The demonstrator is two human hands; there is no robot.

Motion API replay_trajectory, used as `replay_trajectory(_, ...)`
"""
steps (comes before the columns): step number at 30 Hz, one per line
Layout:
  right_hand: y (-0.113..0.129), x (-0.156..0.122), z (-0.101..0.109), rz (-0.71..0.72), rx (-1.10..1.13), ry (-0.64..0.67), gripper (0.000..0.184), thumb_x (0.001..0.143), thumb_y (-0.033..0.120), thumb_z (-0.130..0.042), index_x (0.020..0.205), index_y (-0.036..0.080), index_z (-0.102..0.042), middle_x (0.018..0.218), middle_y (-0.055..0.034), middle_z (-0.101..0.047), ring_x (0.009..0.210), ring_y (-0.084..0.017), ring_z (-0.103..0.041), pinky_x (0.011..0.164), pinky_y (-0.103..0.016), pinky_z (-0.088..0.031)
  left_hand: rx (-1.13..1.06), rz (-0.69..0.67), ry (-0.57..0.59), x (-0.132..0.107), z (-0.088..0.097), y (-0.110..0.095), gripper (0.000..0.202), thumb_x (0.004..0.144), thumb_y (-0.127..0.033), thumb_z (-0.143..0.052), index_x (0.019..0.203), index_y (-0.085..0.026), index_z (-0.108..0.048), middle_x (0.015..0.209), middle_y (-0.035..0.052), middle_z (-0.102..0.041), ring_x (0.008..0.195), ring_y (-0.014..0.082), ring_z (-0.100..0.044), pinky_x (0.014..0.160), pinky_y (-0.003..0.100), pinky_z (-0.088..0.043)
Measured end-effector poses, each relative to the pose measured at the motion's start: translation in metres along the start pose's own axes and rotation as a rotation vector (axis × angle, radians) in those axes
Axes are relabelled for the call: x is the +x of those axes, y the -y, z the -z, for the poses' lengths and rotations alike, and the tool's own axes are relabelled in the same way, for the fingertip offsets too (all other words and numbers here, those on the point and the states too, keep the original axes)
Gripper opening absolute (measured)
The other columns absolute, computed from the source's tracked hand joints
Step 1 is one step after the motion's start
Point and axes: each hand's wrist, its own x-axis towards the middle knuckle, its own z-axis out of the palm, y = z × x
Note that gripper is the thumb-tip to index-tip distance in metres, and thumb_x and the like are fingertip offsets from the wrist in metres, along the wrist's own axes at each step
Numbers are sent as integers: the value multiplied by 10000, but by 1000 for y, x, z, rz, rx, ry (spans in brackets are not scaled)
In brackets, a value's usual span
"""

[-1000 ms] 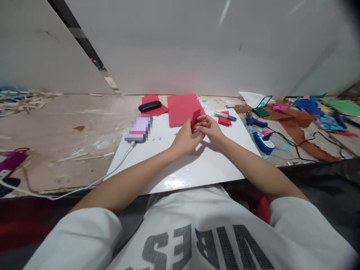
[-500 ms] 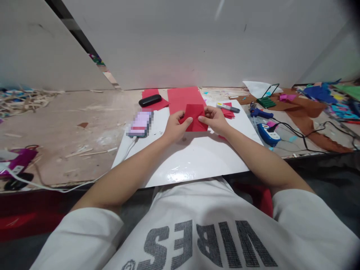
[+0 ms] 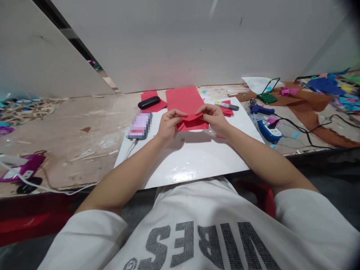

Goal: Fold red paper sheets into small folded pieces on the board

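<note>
Between my two hands is a piece of red paper, its upper edge bent over toward me. My left hand pinches its left side between thumb and fingers. On the right side, my right hand grips it the same way. Both hands are just above a white board. Behind them lies a larger red sheet. A grey and yellow utility knife rests on a small stack of red paper pieces beside my right hand.
Left of my hands are a phone with a cable and a black case on red paper. A blue glue gun, a blue power strip and a green stand are to the right. A purple power strip lies far left.
The red paper was held flat toward me; now its top edge is bent over and both hands have curled their fingers over that edge. The view has shifted slightly.
</note>
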Motion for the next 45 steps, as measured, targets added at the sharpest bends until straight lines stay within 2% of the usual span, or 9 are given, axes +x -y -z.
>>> replay_trajectory(3,4,1,5,16,-51,7,78,803,282,-821,867,264,-863,940,-28,-844,939,-220,-756,913,-391,-649,26,-7,-37,0,0,-4,107,677,-215,-827,778,-248,-820,828,27,-810,774,212,-772,747,347,-637)
replay_trajectory(7,8,2,11,24,-72,58,157,791,299,-775,843,265,-918,899,-44,-871,880,-214,-736,872,-385,-605,38,-27,-71,1,1,-4,93,653,-230,-780,734,-265,-809,784,20,-777,758,204,-740,743,338,-619)
replay_trajectory(13,2,4,12,54,-167,20,297,875,520,-953,935,258,-826,854,-17,-789,789,-198,-663,780,-390,-589,190,-145,35,3,13,1,103,770,-351,-817,721,-262,-807,753,55,-782,696,212,-716,671,359,-587)
replay_trajectory(16,-6,3,12,138,-256,-40,383,840,491,-994,1004,287,-715,961,-9,-783,844,-202,-678,769,-380,-576,325,-263,45,3,17,6,322,826,-484,-996,849,-256,-769,824,33,-790,731,191,-740,689,330,-611)
replay_trajectory(21,-9,-1,16,248,-481,-21,342,929,366,-854,1254,278,-792,1071,-37,-870,987,-262,-801,919,-450,-647,534,-311,73,1,22,10,581,906,-687,-1036,1242,-264,-820,1244,103,-926,1017,286,-928,781,360,-731)
replay_trajectory(26,-2,-5,11,268,-564,14,260,999,469,-884,1134,247,-900,1153,-100,-952,1027,-299,-858,985,-485,-685,678,-333,152,-3,22,9,507,1064,-766,-925,1206,-280,-955,1118,105,-980,951,313,-916,882,446,-737)
replay_trajectory(29,1,-7,6,233,-560,18,222,1038,461,-861,1093,255,-925,1113,-92,-962,982,-285,-842,957,-469,-666,654,-324,163,-7,18,9,472,1083,-748,-928,1199,-298,-1006,1070,106,-978,827,293,-858,821,436,-667)
replay_trajectory(39,-5,-5,4,168,-567,31,114,965,379,-855,967,270,-891,1028,-64,-939,906,-268,-755,938,-459,-627,795,-363,196,-7,18,8,345,1140,-538,-807,1168,-273,-1025,910,99,-933,718,257,-747,763,397,-537)
replay_trajectory(45,-4,-7,5,132,-600,89,167,1037,389,-826,991,247,-902,1025,-71,-921,888,-248,-729,926,-438,-589,825,-358,197,-7,20,12,294,1130,-486,-796,1127,-289,-1013,890,91,-911,735,275,-733,771,405,-498)
